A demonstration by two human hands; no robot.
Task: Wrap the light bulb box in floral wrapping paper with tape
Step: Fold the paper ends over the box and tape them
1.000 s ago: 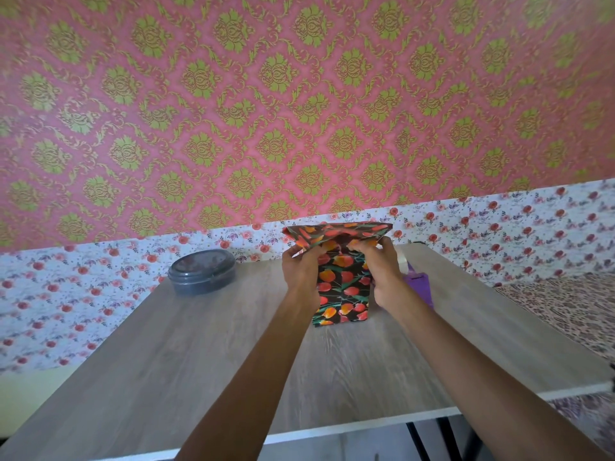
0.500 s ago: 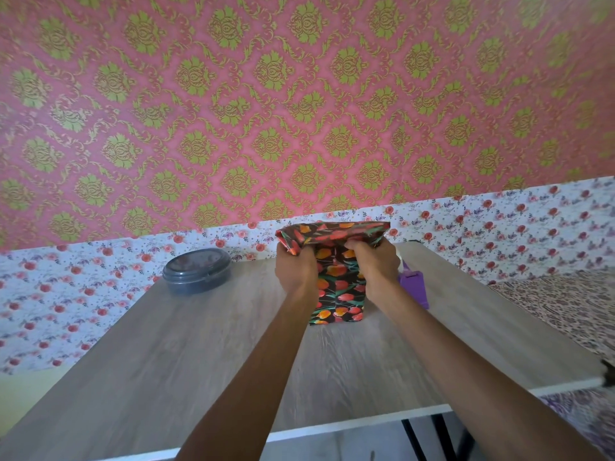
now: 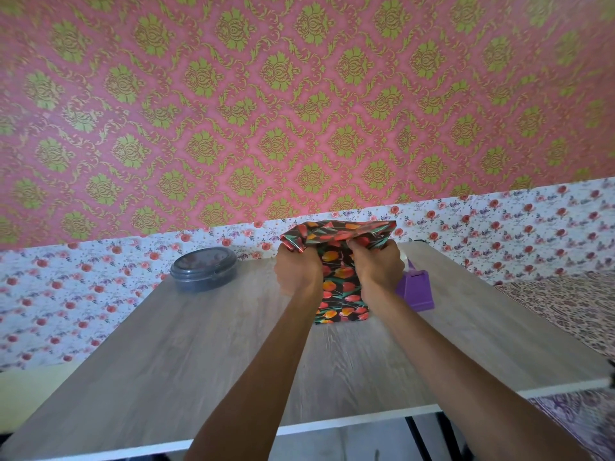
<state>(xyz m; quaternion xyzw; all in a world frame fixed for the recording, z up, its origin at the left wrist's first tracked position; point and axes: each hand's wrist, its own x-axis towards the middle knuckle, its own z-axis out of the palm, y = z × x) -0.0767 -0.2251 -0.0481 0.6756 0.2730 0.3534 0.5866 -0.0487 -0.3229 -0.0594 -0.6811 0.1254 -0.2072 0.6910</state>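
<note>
Floral-wrapped box [image 3: 341, 291] stands upright between both gripping hands [image 3: 339, 269].

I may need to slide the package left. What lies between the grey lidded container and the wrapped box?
In the head view, only bare table lies between the grey lidded container and the wrapped box, apart from the left hand gripping the paper.

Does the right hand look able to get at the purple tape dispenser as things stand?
Probably yes: the purple tape dispenser sits just beside the right hand with nothing between, but that hand is pinching the floral wrapping paper and must release first.
</note>
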